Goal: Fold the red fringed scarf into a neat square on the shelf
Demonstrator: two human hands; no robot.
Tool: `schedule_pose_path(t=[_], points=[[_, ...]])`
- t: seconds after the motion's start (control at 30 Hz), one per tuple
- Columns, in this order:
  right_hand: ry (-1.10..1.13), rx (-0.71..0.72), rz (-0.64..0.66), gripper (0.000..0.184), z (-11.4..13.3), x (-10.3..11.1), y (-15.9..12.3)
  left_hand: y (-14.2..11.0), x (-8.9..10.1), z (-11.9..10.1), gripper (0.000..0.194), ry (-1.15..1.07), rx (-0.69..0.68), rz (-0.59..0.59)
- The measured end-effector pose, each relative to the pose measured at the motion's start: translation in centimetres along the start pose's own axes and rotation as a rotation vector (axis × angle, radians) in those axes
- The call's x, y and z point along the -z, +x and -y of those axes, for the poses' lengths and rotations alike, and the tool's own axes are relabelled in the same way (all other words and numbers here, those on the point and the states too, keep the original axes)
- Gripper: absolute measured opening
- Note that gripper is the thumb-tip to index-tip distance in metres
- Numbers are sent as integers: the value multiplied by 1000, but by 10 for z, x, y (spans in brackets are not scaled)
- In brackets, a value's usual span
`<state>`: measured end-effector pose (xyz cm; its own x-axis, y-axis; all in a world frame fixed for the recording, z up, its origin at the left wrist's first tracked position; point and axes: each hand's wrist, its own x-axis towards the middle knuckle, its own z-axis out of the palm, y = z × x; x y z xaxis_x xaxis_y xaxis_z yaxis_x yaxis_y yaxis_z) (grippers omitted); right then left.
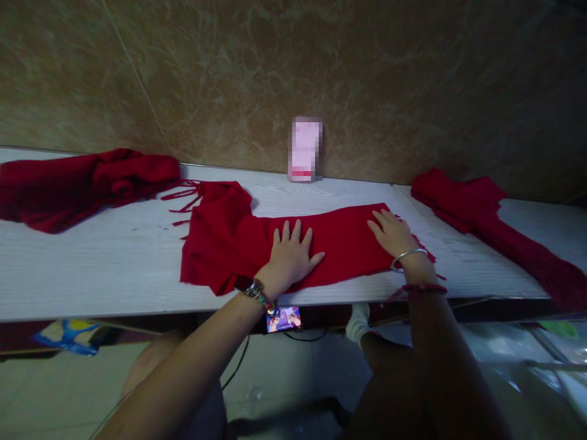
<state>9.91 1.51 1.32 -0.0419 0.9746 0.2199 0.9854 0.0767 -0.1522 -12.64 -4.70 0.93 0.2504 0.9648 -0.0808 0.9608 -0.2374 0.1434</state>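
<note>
A red fringed scarf point(339, 241) lies stretched across the white wooden table point(92, 263) in front of me. My left hand point(291, 253) rests flat on its middle with the fingers spread, open. My right hand point(393, 233) lies flat on the scarf's right end, fingers stretched out, open. The scarf's left part point(215, 238) is bunched, with fringe pointing left. Neither hand grips the cloth.
Another red scarf point(77, 183) lies crumpled at the table's far left. A third red scarf point(495, 226) drapes over the right end. A pink box point(305, 150) stands against the brown marbled wall. A small picture card point(284, 319) hangs below the table edge.
</note>
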Motion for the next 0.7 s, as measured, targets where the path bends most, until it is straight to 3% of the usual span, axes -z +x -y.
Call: schedule_pose_path(t=[0.1,0.2,0.27,0.37,0.47,0.7], points=[[141,243,-90,43,19,3,-25,-6,4,9,62,36,-80,29],[222,565,64,39,50,2,-52,-12,9,26,56,75,-165,32],[184,654,179,40,67,-2,-64,-16,12,39,54,99,-191,10],[103,645,253,43,77,-7,-66,-22,14,60,50,124,-214,-10],[61,603,253,44,69,-12,-59,-27,15,76,48,155,-230,-30],[91,489,186,44,14,-21,-40,-32,14,89,47,182,-193,-165]])
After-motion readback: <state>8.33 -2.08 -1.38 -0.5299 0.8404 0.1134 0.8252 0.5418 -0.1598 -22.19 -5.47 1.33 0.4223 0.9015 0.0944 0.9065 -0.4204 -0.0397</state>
